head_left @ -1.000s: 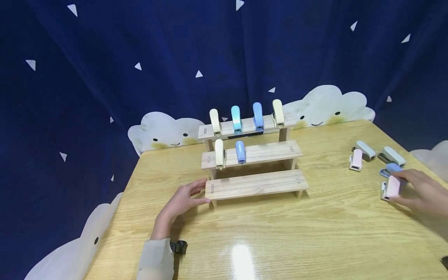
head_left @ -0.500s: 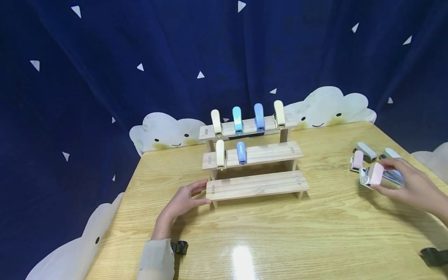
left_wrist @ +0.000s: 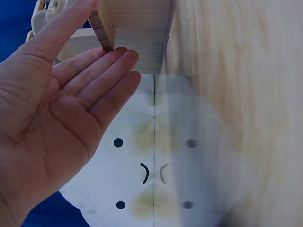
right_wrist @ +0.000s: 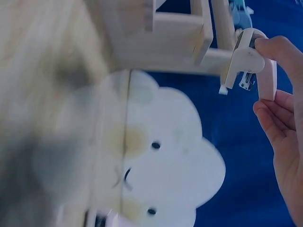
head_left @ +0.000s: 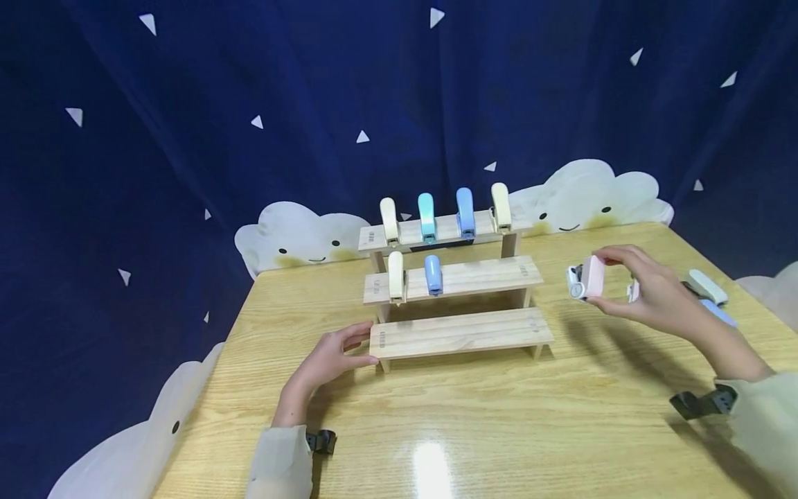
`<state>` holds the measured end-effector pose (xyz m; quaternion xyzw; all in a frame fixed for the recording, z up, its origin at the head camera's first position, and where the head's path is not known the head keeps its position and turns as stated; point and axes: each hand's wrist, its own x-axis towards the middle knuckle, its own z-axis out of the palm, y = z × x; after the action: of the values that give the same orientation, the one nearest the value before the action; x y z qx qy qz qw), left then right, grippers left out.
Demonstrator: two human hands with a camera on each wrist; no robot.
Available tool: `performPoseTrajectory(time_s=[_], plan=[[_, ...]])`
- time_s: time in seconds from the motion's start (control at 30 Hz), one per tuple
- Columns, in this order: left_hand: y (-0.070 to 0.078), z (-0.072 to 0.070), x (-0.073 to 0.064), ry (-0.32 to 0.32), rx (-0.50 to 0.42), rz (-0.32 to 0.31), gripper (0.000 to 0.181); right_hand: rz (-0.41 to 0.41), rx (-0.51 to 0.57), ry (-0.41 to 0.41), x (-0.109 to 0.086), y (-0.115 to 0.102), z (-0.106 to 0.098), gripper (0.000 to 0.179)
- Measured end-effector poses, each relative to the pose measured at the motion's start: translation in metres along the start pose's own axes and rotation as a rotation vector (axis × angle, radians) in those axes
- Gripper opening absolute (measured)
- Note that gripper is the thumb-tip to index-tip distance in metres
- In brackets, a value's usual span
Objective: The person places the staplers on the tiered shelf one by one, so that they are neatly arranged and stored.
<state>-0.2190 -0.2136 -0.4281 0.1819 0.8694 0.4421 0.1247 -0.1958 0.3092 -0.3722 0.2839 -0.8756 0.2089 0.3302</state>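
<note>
My right hand (head_left: 648, 287) pinches a pink-and-white stapler (head_left: 594, 277) between thumb and fingers, above the table to the right of a three-tier wooden rack (head_left: 461, 333). The right wrist view shows this stapler (right_wrist: 267, 78) with its metal part facing the rack. At the rack's lowest tier, my left hand (head_left: 327, 357) touches the left end, thumb at the front corner and fingers towards the back. Its fingers (left_wrist: 102, 78) look nearly straight in the left wrist view. Cream, turquoise and blue staplers stand on the top tier; a cream stapler (head_left: 396, 277) and a blue stapler (head_left: 433, 274) occupy the middle one.
At the table's right, a pale grey-green stapler (head_left: 708, 285) and a blue stapler (head_left: 718, 312) lie partly behind my right arm. Another pink-and-white stapler (head_left: 633, 291) is mostly hidden by my right hand. A dark blue curtain (head_left: 312, 83) hangs behind the table.
My right hand has lifted the pink-and-white stapler off the table and carried it left towards the rack. My left hand stays at the rack's end.
</note>
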Motion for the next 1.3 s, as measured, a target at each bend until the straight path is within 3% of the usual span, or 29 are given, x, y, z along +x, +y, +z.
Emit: performPoseTrajectory(time_s=[0.17, 0.53, 0.7, 0.97, 1.3], plan=[[0.000, 0.001, 0.001, -0.001, -0.005, 0.006, 0.079, -0.097, 0.002, -0.021, 0.027, -0.011, 0.017, 0.071], [-0.001, -0.001, -0.001, 0.004, -0.012, 0.012, 0.078, -0.204, 0.070, -0.099, 0.075, -0.046, 0.055, 0.073], [0.000, -0.001, -0.001, 0.003, -0.007, 0.011, 0.078, -0.192, 0.099, -0.161, 0.087, -0.056, 0.070, 0.073], [0.000, 0.001, 0.000, -0.005, 0.003, 0.015, 0.076, -0.099, 0.104, -0.271, 0.101, -0.063, 0.083, 0.067], [-0.001, 0.000, 0.000, -0.008, -0.003, 0.027, 0.074, -0.073, 0.109, -0.311, 0.111, -0.064, 0.091, 0.064]])
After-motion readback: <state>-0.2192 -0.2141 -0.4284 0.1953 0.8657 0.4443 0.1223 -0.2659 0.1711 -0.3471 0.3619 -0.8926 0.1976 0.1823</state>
